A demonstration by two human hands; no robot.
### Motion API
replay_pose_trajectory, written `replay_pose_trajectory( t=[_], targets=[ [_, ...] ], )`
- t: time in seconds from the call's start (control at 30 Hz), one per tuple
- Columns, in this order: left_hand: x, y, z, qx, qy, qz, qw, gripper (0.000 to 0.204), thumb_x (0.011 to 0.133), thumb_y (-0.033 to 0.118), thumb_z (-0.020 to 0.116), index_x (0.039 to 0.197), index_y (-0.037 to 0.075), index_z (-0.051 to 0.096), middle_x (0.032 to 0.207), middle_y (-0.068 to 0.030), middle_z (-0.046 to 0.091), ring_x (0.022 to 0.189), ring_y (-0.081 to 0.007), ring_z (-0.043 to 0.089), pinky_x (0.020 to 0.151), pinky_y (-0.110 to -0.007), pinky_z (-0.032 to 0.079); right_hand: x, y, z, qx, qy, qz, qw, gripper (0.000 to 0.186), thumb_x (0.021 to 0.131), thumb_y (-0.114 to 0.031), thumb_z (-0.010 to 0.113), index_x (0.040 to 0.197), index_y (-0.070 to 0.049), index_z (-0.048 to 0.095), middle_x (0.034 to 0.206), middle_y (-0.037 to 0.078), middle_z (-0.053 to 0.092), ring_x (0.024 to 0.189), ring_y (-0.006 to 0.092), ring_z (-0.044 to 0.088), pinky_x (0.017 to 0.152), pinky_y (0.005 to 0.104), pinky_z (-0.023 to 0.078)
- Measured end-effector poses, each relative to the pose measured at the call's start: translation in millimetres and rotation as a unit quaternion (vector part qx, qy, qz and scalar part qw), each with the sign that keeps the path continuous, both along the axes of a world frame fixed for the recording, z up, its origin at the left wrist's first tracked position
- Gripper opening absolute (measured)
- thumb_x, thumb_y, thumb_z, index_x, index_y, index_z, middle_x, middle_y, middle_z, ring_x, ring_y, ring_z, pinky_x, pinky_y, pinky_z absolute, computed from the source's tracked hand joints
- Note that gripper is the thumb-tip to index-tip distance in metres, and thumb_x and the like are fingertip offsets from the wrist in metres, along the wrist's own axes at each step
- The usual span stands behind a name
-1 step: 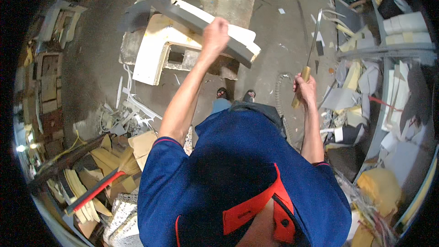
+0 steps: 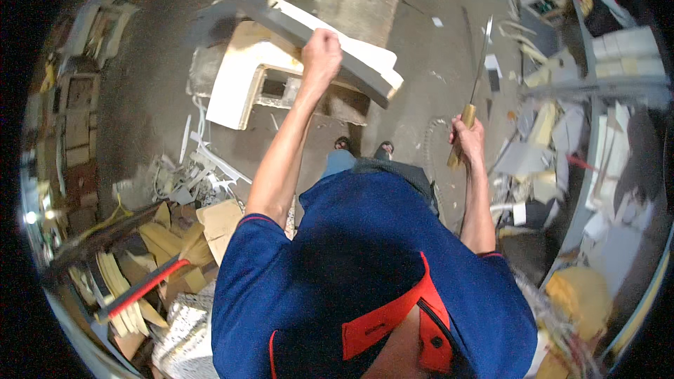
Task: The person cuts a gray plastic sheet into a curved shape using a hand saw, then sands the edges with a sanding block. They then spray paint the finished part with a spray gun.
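Note:
My left hand (image 2: 321, 52) is raised in front of me and shut around a long white angled board (image 2: 351, 52), held up off the floor. My right hand (image 2: 469, 139) grips the wooden handle of a long thin-bladed knife (image 2: 481, 63), blade pointing up and away, to the right of the board and not touching it. Below the board a white frame-shaped piece (image 2: 235, 88) with a rectangular opening lies on the grey floor. My feet (image 2: 361, 146) show just past my blue shirt.
A grey concrete slab (image 2: 358, 0) lies beyond the board. Yellowish offcuts and white strips are piled at the left (image 2: 168, 238), with a red-handled tool (image 2: 140, 288) among them. Shelves with white and yellow scraps (image 2: 597, 126) line the right side.

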State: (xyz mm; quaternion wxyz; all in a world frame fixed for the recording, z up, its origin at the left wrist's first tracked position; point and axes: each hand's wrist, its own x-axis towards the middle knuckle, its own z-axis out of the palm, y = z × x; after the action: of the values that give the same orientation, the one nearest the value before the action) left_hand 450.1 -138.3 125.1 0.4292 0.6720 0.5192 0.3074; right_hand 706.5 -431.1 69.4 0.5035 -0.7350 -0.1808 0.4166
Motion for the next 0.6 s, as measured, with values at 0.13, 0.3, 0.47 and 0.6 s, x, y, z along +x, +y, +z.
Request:
replay_pose_trajectory(
  t=[0.13,0.3,0.47,0.6],
  targets=[
    [-78.4,10.8,3.2,-0.079,-0.105,0.144,0.981,0.025,0.100,0.018,0.043,0.103,-0.003,0.055,0.086,-0.0121,0.067,0.072,-0.0165,0.066,0.058,-0.032,0.056,-15.1,44.1,-17.1,-0.005,-0.031,-0.036,0.999,0.012,0.091,-0.005,0.061,0.101,-0.002,0.055,0.079,0.007,0.060,0.059,0.0171,0.060,0.052,0.0321,0.052],
    [-165.5,61.1,41.9,0.052,-0.209,0.259,0.942,0.023,0.099,0.014,0.042,0.095,0.003,0.062,0.094,-0.0070,0.069,0.080,-0.0141,0.065,0.063,-0.028,0.055,-27.1,60.7,-36.9,0.014,0.095,-0.045,0.994,0.010,0.092,-0.004,0.059,0.100,-0.003,0.054,0.082,0.010,0.062,0.059,0.0200,0.062,0.051,0.0325,0.053],
    [-201.2,195.5,137.8,0.166,-0.159,0.212,0.950,0.061,0.106,0.051,0.035,0.118,0.001,0.066,0.111,-0.0129,0.069,0.105,-0.0221,0.065,0.091,-0.038,0.051,-49.6,82.1,-47.8,-0.030,0.113,-0.119,0.986,0.004,0.095,-0.005,0.056,0.098,-0.005,0.053,0.073,0.009,0.060,0.054,0.0169,0.060,0.045,0.0316,0.050],
    [-175.5,310.8,174.6,0.175,-0.083,0.113,0.974,0.077,0.103,0.062,0.031,0.128,-0.004,0.062,0.128,-0.0213,0.064,0.120,-0.0302,0.061,0.102,-0.041,0.044,-75.6,100.0,-59.9,-0.057,0.064,-0.188,0.978,0.019,0.096,-0.020,0.065,0.093,-0.006,0.053,0.064,0.004,0.054,0.049,0.0152,0.055,0.039,0.0314,0.046]
  ],
)
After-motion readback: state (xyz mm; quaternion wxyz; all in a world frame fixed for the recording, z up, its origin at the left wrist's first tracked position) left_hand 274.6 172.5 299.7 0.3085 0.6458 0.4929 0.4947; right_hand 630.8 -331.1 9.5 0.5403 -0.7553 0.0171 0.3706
